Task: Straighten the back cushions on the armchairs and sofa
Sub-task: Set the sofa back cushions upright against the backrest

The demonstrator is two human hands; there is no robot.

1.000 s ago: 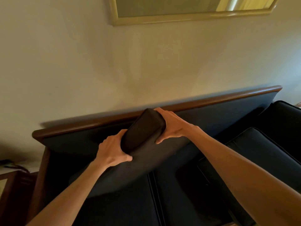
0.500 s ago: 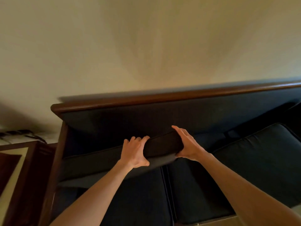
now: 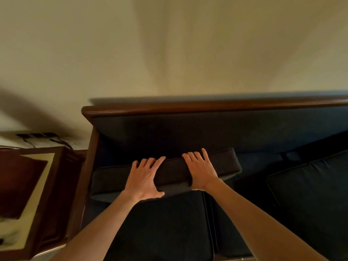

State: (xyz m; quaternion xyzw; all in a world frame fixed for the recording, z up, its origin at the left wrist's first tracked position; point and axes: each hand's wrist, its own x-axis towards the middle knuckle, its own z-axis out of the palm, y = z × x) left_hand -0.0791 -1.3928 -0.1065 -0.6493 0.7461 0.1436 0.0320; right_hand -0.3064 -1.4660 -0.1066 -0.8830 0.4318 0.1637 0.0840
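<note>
A dark back cushion (image 3: 227, 162) lies tilted at the left end of the sofa, in front of the sofa's padded backrest (image 3: 188, 129). My left hand (image 3: 146, 178) lies over its top edge, fingers spread and thumb hooked under the front. My right hand (image 3: 201, 172) grips the same edge just to the right. The cushion's right end sits higher than its left end. Below it are dark seat cushions (image 3: 160, 227).
A wooden rail (image 3: 207, 106) tops the sofa back, against a plain wall. Another dark cushion (image 3: 310, 194) lies loose on the seat at the right. A wooden side table (image 3: 43, 185) stands to the left of the sofa, with cables (image 3: 37, 136) behind it.
The cushion has come down from a raised, steeply tilted pose to a low position against the backrest. Both hands moved down with it and now lie flatter on its top edge.
</note>
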